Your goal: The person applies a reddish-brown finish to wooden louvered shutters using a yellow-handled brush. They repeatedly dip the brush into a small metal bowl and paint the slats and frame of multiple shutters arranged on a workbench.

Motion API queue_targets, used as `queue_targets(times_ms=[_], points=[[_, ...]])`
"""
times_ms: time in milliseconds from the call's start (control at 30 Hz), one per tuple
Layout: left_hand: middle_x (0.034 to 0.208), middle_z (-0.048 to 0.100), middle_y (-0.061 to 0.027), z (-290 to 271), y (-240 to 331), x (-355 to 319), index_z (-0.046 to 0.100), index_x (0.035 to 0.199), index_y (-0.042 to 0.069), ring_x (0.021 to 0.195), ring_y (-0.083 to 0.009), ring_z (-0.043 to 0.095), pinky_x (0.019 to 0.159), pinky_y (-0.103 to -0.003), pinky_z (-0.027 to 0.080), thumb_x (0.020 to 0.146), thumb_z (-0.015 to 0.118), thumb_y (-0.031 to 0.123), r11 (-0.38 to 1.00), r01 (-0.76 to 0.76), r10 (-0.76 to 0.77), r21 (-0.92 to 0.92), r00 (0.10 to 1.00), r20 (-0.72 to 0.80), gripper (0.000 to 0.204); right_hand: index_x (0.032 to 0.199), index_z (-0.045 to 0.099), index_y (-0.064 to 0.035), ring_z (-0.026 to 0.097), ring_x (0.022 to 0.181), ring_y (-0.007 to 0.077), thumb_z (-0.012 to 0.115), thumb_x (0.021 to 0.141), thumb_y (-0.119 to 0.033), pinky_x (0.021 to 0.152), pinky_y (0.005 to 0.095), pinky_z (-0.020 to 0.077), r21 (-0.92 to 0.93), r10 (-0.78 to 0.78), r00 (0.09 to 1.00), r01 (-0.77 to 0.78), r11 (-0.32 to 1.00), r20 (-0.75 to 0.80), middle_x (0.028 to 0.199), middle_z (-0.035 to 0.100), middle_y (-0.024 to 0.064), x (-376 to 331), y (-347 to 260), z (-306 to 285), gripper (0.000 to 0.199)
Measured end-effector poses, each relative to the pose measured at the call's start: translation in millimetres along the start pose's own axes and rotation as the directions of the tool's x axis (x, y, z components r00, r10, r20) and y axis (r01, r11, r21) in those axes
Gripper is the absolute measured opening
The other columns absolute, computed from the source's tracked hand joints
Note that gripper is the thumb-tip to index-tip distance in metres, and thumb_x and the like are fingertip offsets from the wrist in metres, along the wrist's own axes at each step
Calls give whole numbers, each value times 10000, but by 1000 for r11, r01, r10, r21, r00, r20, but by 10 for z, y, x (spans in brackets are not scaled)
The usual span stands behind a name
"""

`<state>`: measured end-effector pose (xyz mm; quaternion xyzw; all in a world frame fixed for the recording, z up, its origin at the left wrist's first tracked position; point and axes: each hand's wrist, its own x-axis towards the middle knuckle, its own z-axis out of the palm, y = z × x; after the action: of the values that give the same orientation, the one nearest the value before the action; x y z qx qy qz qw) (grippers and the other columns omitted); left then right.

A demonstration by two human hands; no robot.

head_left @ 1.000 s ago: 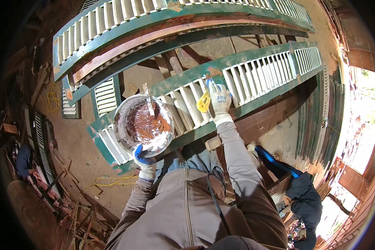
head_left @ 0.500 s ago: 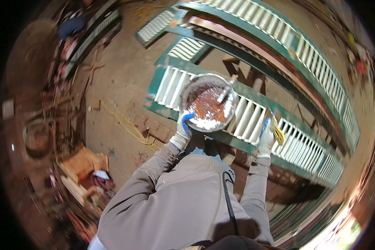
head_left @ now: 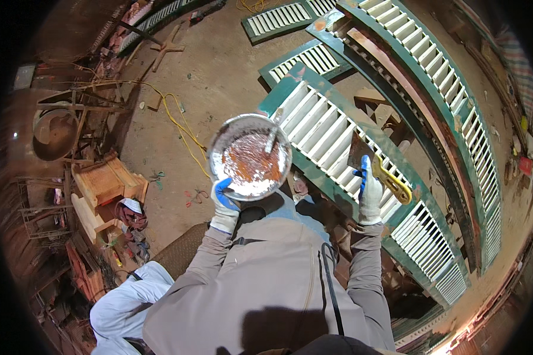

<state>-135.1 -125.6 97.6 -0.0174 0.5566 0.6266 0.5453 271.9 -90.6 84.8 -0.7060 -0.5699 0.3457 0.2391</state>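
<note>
My left hand (head_left: 224,204), in a white and blue glove, grips the near rim of a round metal pan (head_left: 250,157) smeared with reddish-brown and white paste; a small tool lies inside it. My right hand (head_left: 370,192), gloved the same way, holds a putty knife (head_left: 378,168) with a yellow handle and a wide dark blade, just above a green-framed white louvred shutter (head_left: 337,142) lying across supports in front of me.
More green and white shutters (head_left: 438,89) lie beyond and to the right. A yellow cable (head_left: 180,127) runs over the dirt floor. Wooden crates (head_left: 103,183), a round tub (head_left: 53,133) and scrap clutter the left. A person in white clothing (head_left: 127,302) is at lower left.
The view has kept swinging, so the shutters now lie to the upper right. The pan stays in my left hand; my right hand has lifted the putty knife off the slats.
</note>
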Motion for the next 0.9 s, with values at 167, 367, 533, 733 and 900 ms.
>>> queue_targets(times_ms=[167, 367, 533, 733, 900], points=[[922, 681, -46, -137, 645, 926, 693, 881, 72, 853, -183, 654, 792, -323, 528, 882, 577, 171, 965, -213, 202, 156, 976, 82, 153, 1565, 403, -153, 703, 867, 211, 446, 1003, -23, 806, 334, 531, -71, 244, 965, -238, 969, 98, 1251, 691, 100, 168, -792, 458, 579], [973, 683, -52, -190, 1327, 2026, 708, 960, 52, 903, -174, 654, 840, -336, 537, 939, 557, 116, 838, -433, 321, 332, 883, 344, 166, 1291, 643, 0, 662, 1058, 188, 600, 1040, -207, 936, 302, 501, 368, 304, 940, -230, 901, -155, 1182, 702, 106, 385, -1478, 1215, 327], [1017, 684, -91, 148, 1628, 2221, 683, 978, 26, 959, -221, 673, 911, -379, 557, 942, 557, 47, 876, -433, 328, 211, 857, 398, 133, 1332, 611, -35, 656, 1080, 300, 579, 1001, -98, 969, 379, 503, 0, 73, 983, -74, 997, -171, 1196, 672, 159, 472, -1764, 1438, 339], [1116, 699, -129, 174, 1556, 2141, 679, 1061, 31, 1083, -269, 676, 991, -429, 565, 879, 598, 86, 989, 139, -145, 40, 965, 220, 207, 1396, 603, -105, 680, 1053, 285, 475, 992, 18, 924, 342, 526, 37, 67, 997, -69, 997, 34, 1284, 670, 133, 423, -1953, 1520, 441], [1104, 697, -110, 176, 1281, 1933, 693, 1031, 4, 1029, -242, 680, 930, -404, 568, 907, 584, 66, 796, -513, 294, 321, 791, 537, 177, 1179, 713, -95, 642, 1106, 284, 684, 824, -110, 918, 398, 529, -264, -590, 807, 575, 775, 24, 1173, 705, 82, 958, -2994, 1220, 356]])
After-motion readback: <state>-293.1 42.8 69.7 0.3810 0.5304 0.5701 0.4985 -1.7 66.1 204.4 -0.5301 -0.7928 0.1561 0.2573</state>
